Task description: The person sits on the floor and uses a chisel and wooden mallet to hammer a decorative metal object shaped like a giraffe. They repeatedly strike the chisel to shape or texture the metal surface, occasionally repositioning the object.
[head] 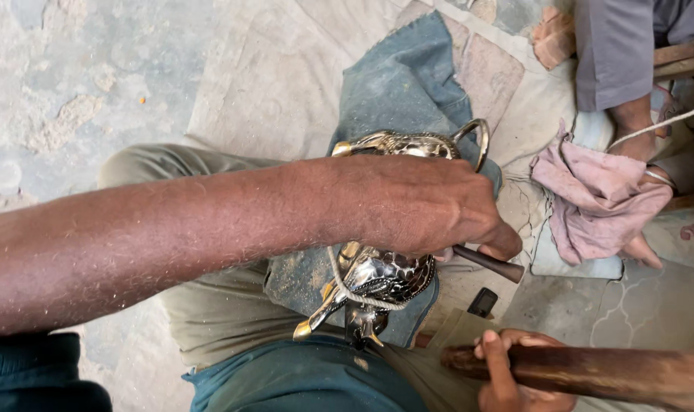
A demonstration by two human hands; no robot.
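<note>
My left hand point(427, 204) reaches across my lap and grips a thin dark metal punch point(490, 264), whose tip pokes out to the right. Under that hand lies a shiny silver and brass bird-shaped figure point(384, 276) with a scale pattern. A cord is looped round its body. Its curved handle point(475, 136) shows above my hand. The figure rests on a dusty blue cloth point(399, 84) over my knee. My right hand point(507, 372) at the bottom edge is closed around a thick brown wooden handle point(606, 374) that runs out to the right.
Another person sits at the upper right in a grey garment point(614, 46), one hand point(635, 130) on a crumpled pink cloth point(599, 198) with a white cord. A small dark block point(482, 302) lies beside my knee. Rough stone floor point(72, 84) lies to the left.
</note>
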